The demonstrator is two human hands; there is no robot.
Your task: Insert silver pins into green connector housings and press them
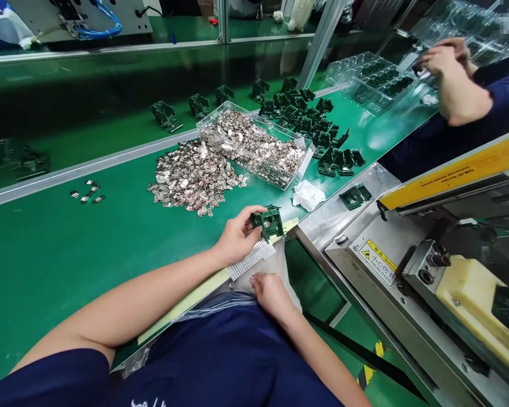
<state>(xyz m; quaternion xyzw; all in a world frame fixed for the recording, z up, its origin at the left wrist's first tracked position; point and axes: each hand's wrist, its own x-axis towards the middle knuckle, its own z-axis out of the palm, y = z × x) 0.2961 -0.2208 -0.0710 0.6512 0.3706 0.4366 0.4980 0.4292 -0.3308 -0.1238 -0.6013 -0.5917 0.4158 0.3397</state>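
Observation:
My left hand [237,238] grips a dark green plastic housing [273,222] by its left side, above the table's front edge. Just below it lies a sheet of small silvery pieces in rows [249,261], over a whitish plastic bag [283,265] that hangs at the edge. My right hand [272,293] is close to my body, in front of the bag, with its fingers curled in a pinch; whatever is between the fingertips is too small to make out. Beyond my left hand, a heap of small metal clips [190,178] lies on the green table [89,249].
A clear tray [307,161] of metal pieces adjoins the heap. Many green housings [305,116] stand behind it. A crumpled white wad [309,195] and one housing [356,196] lie near the machine [377,263] at right. Another person's hands [443,59] work at far right.

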